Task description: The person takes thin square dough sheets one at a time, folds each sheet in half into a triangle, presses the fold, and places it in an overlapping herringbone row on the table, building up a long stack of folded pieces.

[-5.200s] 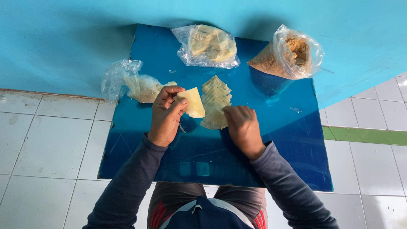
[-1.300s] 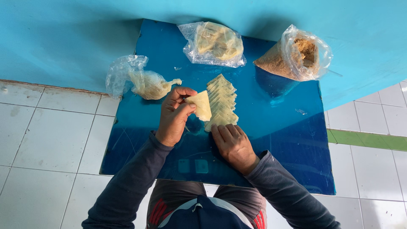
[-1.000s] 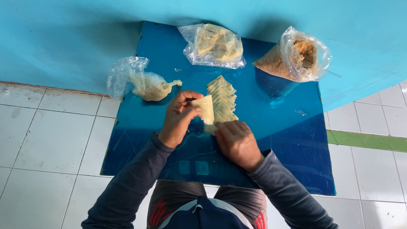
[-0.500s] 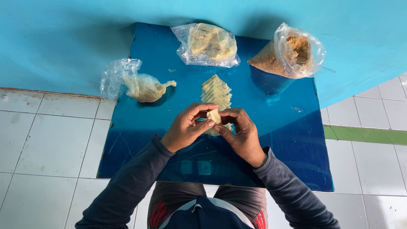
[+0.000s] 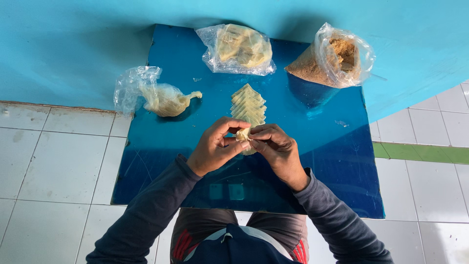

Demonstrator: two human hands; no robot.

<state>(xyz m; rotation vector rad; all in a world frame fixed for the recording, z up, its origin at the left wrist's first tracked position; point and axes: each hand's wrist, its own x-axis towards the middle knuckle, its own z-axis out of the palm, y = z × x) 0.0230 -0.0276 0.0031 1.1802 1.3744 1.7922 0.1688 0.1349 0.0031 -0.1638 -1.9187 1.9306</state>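
Observation:
My left hand [image 5: 215,146] and my right hand [image 5: 278,149] meet over the blue board [image 5: 332,161], both pinching one small pale dough wrapper [image 5: 243,135] between the fingertips. The wrapper is crumpled into a folded piece. Just beyond my fingers lies a row of overlapping folded yellow wrappers [image 5: 248,105] on the board.
A clear bag of yellow dough sheets [image 5: 239,49] lies at the board's far edge. A clear bag of brown crumbly filling [image 5: 332,58] stands at the far right. A knotted bag with a pale lump [image 5: 156,95] lies at the left. White floor tiles [image 5: 53,161] surround the board.
My left hand lifted a flat wrapper from beside the row, my right hand came off the board, and both hands have now closed on the wrapper and folded it.

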